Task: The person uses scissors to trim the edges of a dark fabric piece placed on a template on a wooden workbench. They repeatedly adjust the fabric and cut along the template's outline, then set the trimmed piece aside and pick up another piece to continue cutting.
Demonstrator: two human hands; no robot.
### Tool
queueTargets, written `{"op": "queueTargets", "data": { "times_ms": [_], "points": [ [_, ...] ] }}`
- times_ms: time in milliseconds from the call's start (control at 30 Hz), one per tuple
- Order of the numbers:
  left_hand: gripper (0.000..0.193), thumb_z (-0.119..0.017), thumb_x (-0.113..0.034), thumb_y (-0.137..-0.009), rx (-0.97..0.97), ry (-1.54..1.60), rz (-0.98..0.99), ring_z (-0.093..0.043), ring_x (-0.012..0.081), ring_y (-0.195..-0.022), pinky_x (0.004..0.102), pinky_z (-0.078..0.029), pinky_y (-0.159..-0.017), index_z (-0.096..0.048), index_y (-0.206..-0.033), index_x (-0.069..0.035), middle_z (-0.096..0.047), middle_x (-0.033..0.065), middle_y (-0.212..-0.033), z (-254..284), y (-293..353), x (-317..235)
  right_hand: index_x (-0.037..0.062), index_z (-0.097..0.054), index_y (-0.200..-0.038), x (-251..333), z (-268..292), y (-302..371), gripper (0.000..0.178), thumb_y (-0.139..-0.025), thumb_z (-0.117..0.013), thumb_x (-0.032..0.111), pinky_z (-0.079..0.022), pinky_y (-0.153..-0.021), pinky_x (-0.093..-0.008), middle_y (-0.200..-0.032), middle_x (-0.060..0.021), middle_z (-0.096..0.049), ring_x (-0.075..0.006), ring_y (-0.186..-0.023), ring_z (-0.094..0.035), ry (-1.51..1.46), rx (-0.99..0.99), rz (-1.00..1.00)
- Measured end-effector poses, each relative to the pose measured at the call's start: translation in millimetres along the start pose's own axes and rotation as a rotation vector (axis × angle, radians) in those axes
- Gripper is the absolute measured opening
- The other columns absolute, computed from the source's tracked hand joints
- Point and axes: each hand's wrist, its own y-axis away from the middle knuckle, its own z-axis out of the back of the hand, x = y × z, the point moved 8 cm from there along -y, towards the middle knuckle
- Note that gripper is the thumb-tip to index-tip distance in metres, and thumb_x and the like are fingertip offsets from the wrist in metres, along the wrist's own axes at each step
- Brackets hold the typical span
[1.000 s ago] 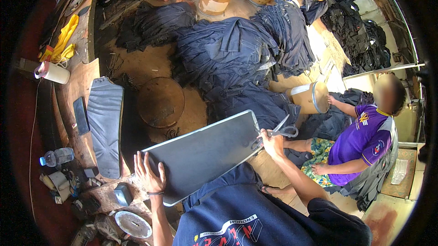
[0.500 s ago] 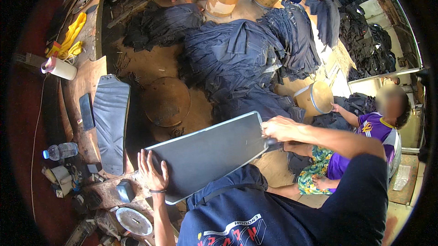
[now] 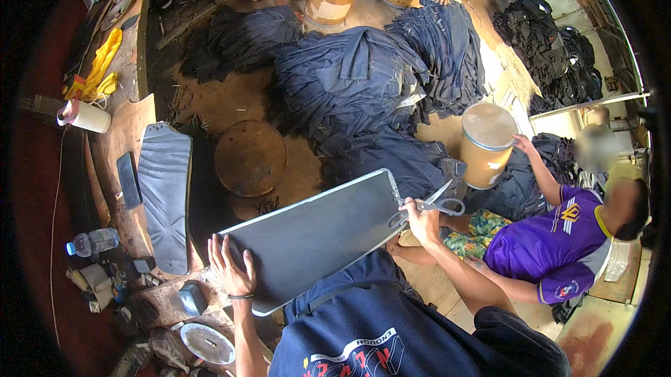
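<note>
A dark rectangular panel (image 3: 314, 241) with a pale rim lies slanted across my lap. My left hand (image 3: 231, 269) rests on its left end, fingers stretched out and lying flat. At the panel's right end, my right hand (image 3: 421, 225) is closed around a pair of scissors (image 3: 451, 206). The scissors' grey finger loops stick out on either side of the hand, and their blades point up and away from me. A thin pale strip hangs at the panel's right corner, close to the blades; whether they touch is unclear.
To the left, a workbench carries a padded black panel (image 3: 164, 199), a phone (image 3: 128, 180) and a water bottle (image 3: 93, 242). Piled dark denim (image 3: 349, 73) covers the floor ahead. A seated co-worker (image 3: 545, 237) in purple at right touches a drum (image 3: 489, 143). A round board (image 3: 250, 158) lies left of centre.
My right hand has lifted slightly off the panel's end and turned, bringing the scissors into plain sight. The co-worker's drum now stands upright, and that person has shifted lower and right.
</note>
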Motion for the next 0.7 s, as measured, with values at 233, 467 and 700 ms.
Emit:
{"op": "queueTargets", "data": {
  "times_ms": [233, 467, 700],
  "points": [
    [0.058, -0.064, -0.028, -0.096, 0.013, 0.000, 0.009, -0.035, 0.0448, -0.150, 0.0574, -0.028, -0.123, -0.052, -0.147, -0.003, -0.042, 0.0234, -0.159, 1.3, 0.0, -1.0, 0.0007, -0.077, -0.084, 24.4, -0.7, -4.7, 0.037, -0.104, -0.063, 0.029, -0.045, -0.054, -0.0397, -0.064, -0.0120, -0.068, -0.0209, -0.054, -0.061, 0.140, 0.075, 0.094],
    [0.058, -0.065, -0.027, -0.096, 0.005, -0.002, 0.004, -0.035, 0.0446, -0.150, 0.0576, -0.028, -0.123, -0.052, -0.147, -0.002, -0.042, 0.0233, -0.159, 2.3, -0.2, -1.5, 0.0030, -0.076, -0.079, 31.1, 2.0, -15.5, 0.036, -0.103, -0.064, 0.027, -0.042, -0.052, -0.0390, -0.061, -0.0095, -0.066, -0.0198, -0.051, -0.057, 0.138, 0.170, 0.128],
    [0.057, -0.065, -0.028, -0.096, 0.009, -0.005, 0.010, -0.035, 0.0444, -0.150, 0.0575, -0.028, -0.123, -0.053, -0.146, -0.003, -0.043, 0.0228, -0.159, 2.0, -0.5, -0.6, 0.0019, -0.077, -0.084, 25.7, 2.1, -4.7, 0.037, -0.105, -0.062, 0.029, -0.044, -0.054, -0.0362, -0.065, -0.0084, -0.069, -0.0169, -0.056, -0.061, 0.138, 0.200, 0.026]
  ]
}}
